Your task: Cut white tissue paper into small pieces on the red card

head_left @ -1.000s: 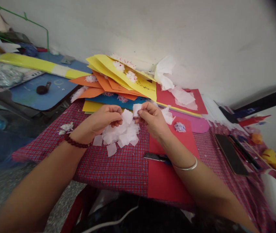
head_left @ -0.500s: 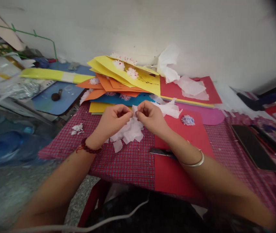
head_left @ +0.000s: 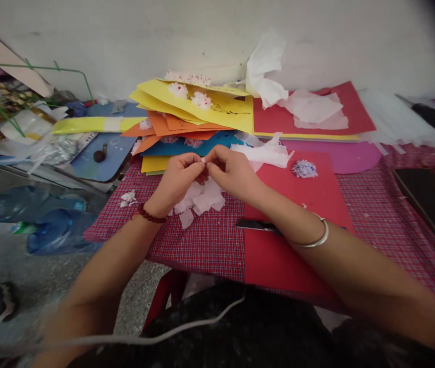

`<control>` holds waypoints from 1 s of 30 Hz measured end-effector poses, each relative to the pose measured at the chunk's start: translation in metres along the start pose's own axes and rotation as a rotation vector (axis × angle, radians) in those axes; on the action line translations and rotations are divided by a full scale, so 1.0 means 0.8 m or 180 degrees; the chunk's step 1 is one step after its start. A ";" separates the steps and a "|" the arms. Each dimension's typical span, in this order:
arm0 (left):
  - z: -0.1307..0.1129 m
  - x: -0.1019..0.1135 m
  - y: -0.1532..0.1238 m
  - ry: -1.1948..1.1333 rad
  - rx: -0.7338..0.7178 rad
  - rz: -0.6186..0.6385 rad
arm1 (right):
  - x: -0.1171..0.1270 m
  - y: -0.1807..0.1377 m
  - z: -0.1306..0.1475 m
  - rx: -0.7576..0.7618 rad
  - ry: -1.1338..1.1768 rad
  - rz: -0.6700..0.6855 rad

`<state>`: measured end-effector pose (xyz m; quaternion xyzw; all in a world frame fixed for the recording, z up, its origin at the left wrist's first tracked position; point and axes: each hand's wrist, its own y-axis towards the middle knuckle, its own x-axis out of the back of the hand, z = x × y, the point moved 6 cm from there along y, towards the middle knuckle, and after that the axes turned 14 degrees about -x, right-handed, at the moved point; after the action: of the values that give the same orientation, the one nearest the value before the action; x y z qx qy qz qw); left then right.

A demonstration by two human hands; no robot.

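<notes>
My left hand (head_left: 182,176) and my right hand (head_left: 230,171) meet fingertip to fingertip, both closed in a pinch. Between them shows a tiny bit of white tissue paper (head_left: 203,160), mostly hidden by the fingers. Just below lies a loose heap of white tissue paper squares (head_left: 202,197) on the checked tablecloth (head_left: 198,250). A small pile of crumpled white paper bits (head_left: 128,198) sits left of my left hand. Under my right forearm a dark blade (head_left: 256,225) rests on a red sheet (head_left: 279,260), its far end covered. Farther up that sheet is a purple-and-white speckled paper ball (head_left: 304,169).
Yellow folded cards (head_left: 225,107) with speckled white puffs are stacked on orange and blue ones at the back. White tissue sheets (head_left: 313,110) lie on a red card stack. A black phone-like slab (head_left: 428,199) is at right. Large blue bottles (head_left: 60,230) lie on the floor.
The white tissue piece between my fingers was a visible sheet and is now a tiny bit. My hands have drawn together and my fingertips now touch. The view has shifted slightly.
</notes>
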<state>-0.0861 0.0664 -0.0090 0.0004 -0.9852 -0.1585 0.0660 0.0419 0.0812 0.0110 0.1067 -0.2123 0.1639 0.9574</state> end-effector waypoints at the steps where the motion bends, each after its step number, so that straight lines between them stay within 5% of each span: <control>1: -0.004 -0.003 0.007 -0.0030 -0.0011 0.0017 | 0.005 0.003 0.001 -0.0010 0.0095 -0.0035; 7: -0.034 -0.036 0.040 -0.0082 -0.0060 0.0510 | 0.040 0.008 -0.006 -0.0385 0.0956 -0.0081; 11: -0.031 -0.050 0.030 -0.0103 -0.0101 0.0446 | 0.046 -0.005 -0.020 -0.0737 0.1420 0.0080; 18: -0.017 -0.039 0.008 -0.0440 0.0001 0.0584 | 0.025 -0.011 -0.024 -0.0907 0.1686 0.0696; 30: -0.018 -0.033 0.009 -0.0017 0.0037 0.0703 | 0.021 -0.006 -0.035 -0.0769 0.1315 0.0751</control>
<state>-0.0576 0.0692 0.0030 -0.1083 -0.9803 -0.1446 0.0804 0.0683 0.0891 -0.0071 -0.0695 -0.0413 0.2661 0.9605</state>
